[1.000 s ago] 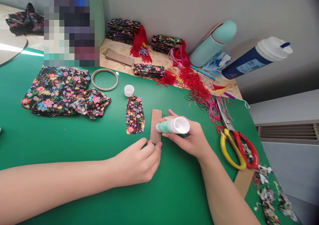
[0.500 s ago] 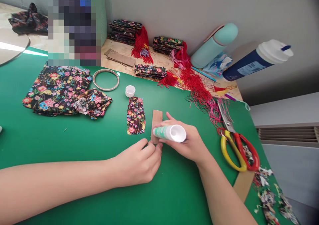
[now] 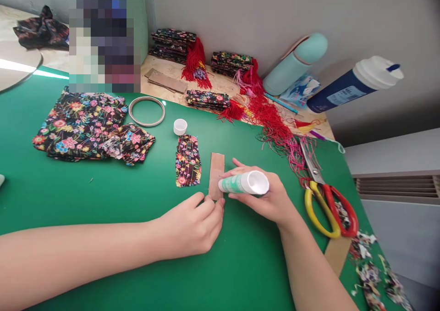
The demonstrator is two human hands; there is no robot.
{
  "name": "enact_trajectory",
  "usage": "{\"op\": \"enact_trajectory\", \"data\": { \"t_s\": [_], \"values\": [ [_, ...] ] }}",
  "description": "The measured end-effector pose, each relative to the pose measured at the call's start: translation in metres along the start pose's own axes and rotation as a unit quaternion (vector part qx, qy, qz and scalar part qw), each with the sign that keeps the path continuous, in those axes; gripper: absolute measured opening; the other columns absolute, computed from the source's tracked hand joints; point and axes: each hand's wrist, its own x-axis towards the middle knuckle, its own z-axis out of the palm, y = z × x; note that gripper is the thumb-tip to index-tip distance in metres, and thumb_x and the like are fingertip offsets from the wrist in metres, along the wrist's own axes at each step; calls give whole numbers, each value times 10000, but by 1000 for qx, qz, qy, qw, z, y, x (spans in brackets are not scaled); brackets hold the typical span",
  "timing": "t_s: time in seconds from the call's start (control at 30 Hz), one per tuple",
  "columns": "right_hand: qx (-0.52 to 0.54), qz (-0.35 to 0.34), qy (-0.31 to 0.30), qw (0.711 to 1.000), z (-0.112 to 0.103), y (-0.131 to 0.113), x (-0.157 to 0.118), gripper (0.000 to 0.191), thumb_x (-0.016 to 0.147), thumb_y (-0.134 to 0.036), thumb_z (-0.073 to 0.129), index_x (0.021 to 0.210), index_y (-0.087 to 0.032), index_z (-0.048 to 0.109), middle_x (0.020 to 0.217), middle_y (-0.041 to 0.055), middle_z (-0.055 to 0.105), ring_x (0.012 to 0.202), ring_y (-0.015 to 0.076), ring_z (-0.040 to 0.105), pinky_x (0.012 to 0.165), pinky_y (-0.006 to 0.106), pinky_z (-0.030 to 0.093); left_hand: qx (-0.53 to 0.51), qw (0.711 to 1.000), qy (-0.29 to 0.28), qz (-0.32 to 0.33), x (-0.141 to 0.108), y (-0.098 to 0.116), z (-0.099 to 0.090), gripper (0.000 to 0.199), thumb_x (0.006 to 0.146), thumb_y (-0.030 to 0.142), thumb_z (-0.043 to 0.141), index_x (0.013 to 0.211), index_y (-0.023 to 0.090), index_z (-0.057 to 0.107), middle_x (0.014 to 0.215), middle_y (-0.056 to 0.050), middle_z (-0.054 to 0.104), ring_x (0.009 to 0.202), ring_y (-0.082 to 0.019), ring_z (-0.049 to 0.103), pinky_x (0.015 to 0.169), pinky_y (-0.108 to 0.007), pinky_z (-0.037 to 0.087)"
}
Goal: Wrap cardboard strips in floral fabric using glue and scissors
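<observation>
My right hand (image 3: 264, 196) is closed round a white and green glue stick (image 3: 240, 183), tilted with its tip at the right edge of a brown cardboard strip (image 3: 217, 169). The strip lies flat on the green tabletop. At its near end, the fingertips of my left hand (image 3: 195, 221) pinch the strip's lower edge. Just left of the strip lies a cut piece of black floral fabric (image 3: 188, 160). Beyond that piece stands a small white cap (image 3: 180, 127).
Folded floral fabric (image 3: 80, 125) and a ring (image 3: 147, 111) lie at left. Fabric-covered bundles (image 3: 208, 99), red tassels (image 3: 195, 63) and bottles (image 3: 347, 88) line the back. Red and yellow scissors (image 3: 326, 205) and fabric scraps (image 3: 369, 274) lie at right.
My right hand has moved the glue stick a little to the right across the cardboard strip. My left hand stays at the strip's near end.
</observation>
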Motion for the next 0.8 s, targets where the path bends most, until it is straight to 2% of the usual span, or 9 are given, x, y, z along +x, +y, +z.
{"op": "enact_trajectory", "data": {
  "t_s": [0.07,0.2,0.37,0.5,0.6,0.8],
  "values": [
    [12,2,-9,1000,0,0,0,307,761,-170,709,1047,-242,625,972,14,726,885,197,700,1085,466,411,0,1000,-2,0,0,0,0,293,882,112,472,1087,26,663,1095,-175,684,847,-242,635,698,-370,498],
    [-8,11,30,999,0,2,-1,282,759,-157,712,1018,-242,640,1008,17,721,923,205,692,1094,472,399,-3,1000,-3,-1,0,-1,0,288,882,108,470,1079,32,666,1106,-171,682,858,-239,633,701,-370,497],
    [7,6,-3,1000,2,0,-2,336,766,-143,701,1076,-244,622,1024,21,723,921,202,694,1031,430,479,-4,1000,-2,0,0,-2,0,291,884,112,468,1082,25,663,1089,-175,686,837,-237,634,693,-370,496],
    [-25,14,37,999,2,-1,-3,305,771,-138,696,1049,-244,629,1007,19,723,897,199,696,1051,451,456,-4,1000,-2,-4,1,-2,0,293,883,108,466,1085,30,664,1094,-164,686,841,-238,634,692,-365,496],
    [-12,11,6,1000,2,-1,-4,318,751,-170,725,1046,-240,628,976,23,727,899,213,699,1020,444,488,2,1000,3,-4,1,-2,1,290,884,107,461,1074,41,671,1091,-168,688,812,-228,637,687,-364,494],
    [-20,26,26,999,1,-3,1,243,778,-186,696,1008,-233,636,982,25,727,883,207,698,1069,467,431,5,1000,7,-1,0,-1,0,277,876,107,482,1065,41,672,1083,-175,688,807,-229,638,687,-368,489]
  ]
}}
